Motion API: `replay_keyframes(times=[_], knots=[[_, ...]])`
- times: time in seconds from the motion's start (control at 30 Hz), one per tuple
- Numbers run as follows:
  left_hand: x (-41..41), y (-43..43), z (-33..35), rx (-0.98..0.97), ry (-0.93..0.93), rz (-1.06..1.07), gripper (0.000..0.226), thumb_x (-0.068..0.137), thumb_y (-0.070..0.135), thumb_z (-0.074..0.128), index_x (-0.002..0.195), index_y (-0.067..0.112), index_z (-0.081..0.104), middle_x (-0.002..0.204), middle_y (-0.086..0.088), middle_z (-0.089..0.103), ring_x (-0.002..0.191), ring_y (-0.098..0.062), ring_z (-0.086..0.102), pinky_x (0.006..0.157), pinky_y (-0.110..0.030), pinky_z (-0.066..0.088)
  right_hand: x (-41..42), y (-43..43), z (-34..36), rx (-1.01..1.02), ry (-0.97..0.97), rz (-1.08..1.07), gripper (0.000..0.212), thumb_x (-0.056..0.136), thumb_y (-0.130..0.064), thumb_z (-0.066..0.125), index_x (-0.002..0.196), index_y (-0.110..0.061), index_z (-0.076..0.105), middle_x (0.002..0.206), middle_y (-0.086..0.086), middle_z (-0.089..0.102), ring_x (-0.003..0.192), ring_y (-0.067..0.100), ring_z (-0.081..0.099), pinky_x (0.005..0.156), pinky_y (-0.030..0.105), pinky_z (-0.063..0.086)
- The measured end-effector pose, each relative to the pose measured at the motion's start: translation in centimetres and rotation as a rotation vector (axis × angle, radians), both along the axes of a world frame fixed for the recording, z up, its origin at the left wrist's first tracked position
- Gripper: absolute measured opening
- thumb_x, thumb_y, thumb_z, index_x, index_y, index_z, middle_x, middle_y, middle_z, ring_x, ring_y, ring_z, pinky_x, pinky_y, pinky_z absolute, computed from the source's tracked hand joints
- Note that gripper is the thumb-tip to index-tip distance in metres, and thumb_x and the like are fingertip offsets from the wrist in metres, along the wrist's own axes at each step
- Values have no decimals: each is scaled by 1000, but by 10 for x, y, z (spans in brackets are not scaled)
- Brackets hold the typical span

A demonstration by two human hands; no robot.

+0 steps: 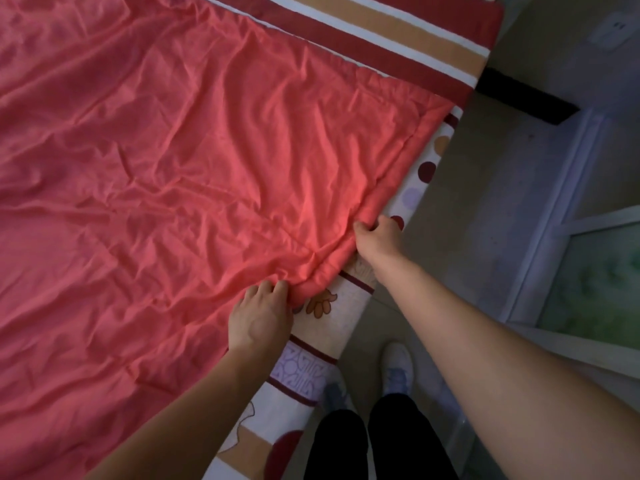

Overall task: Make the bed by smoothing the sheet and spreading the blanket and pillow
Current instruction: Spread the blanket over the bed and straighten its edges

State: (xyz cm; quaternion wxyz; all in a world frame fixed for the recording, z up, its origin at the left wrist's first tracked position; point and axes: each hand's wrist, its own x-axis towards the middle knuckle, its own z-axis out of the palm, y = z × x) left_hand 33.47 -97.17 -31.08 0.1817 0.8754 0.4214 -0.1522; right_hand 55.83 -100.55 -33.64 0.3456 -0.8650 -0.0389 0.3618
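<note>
Grey floor [485, 209] runs along the bed's open side, and you stand on it with both shoes [398, 365] close to the mattress (dark trousers fill the bottom of the view). Take the hem of the red blanket [173, 168] as your marker. On your side of it a strip of patterned sheet [325, 330] lies bare. Your left hand [259, 317] is the nearer one, fingers curled into the hem where it bunches; your right hand [379, 237] pinches the same hem farther along, toward its far corner. The hands are apart, each clamped on cloth, a puckered fold between them. The hem's long line slants away from you to the right, and the blanket spreads wide to the left of it, creased all over. So the pull that counts is likely across the hem, toward the floor, not along it: that should draw the creases out and cover the bare strip. The floor beside the hem gives you room to step back; a pale frame [554, 202] lies well to its right. Beyond the hem's far corner a striped band [398, 46] shows, probably more sheet, though the dim light leaves that unsure. No pillow is in view.
</note>
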Motion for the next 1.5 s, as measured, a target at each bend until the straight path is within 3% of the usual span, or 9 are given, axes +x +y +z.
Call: replay_keyframes(times=[0.2,0.4,0.5,0.67,0.83,0.97,1.1,1.27,1.5], knots=[[11,-16,18,-146,-25,-86,18,87,37,55,99,23,53,102,6,59,98,-21,59,67,-32,39,4,-2,11,41,-77,-29,18,97,-22,56,105,-6,57,109,14,64,103,33,63,93,42,51],[31,-43,30,-217,-76,-227,19,84,37,59,93,22,49,99,2,61,93,-29,60,64,-33,31,26,-25,21,39,-159,-30,18,97,-11,54,110,0,56,112,19,64,106,34,61,86,34,42],[38,-57,31,-235,-71,-276,23,87,41,58,95,20,52,100,1,63,94,-32,61,67,-38,37,33,-49,20,13,-161,-66,19,96,-9,55,113,2,57,114,21,64,108,35,60,86,34,39],[36,-74,17,-273,54,-286,23,88,40,55,100,21,51,108,-1,63,103,-31,61,75,-40,44,26,-74,2,-20,-89,-72,4,96,-11,59,95,-9,55,105,21,66,100,35,62,81,36,39],[32,-71,-4,-235,209,-247,26,89,37,54,108,20,53,117,-2,61,114,-28,59,85,-39,49,15,-66,-19,64,77,-90,21,93,-15,62,76,-19,52,93,14,68,94,34,68,84,44,55],[39,-74,-5,-221,256,-220,27,89,35,55,112,19,53,121,-3,60,116,-28,59,87,-40,50,11,-67,-20,85,119,-112,16,90,-25,68,83,-21,54,100,14,71,94,34,69,86,45,56],[40,-72,8,-183,252,-168,38,91,52,51,114,22,52,120,-1,60,115,-26,59,85,-38,49,18,-74,-7,49,53,-120,25,88,-29,70,76,-26,48,97,6,70,93,25,66,88,37,53],[47,-43,47,-96,87,-63,34,96,52,45,107,21,52,110,-2,61,109,-28,61,80,-39,51,31,-55,38,109,-19,15,13,89,-21,70,90,-20,57,78,-10,57,83,17,60,84,31,50],[86,65,144,-18,-326,144,28,89,29,56,107,13,69,103,-12,70,99,-34,66,84,-42,53,35,20,160,231,-161,243,20,91,-25,67,108,-15,67,90,-8,61,91,12,61,83,21,43]])
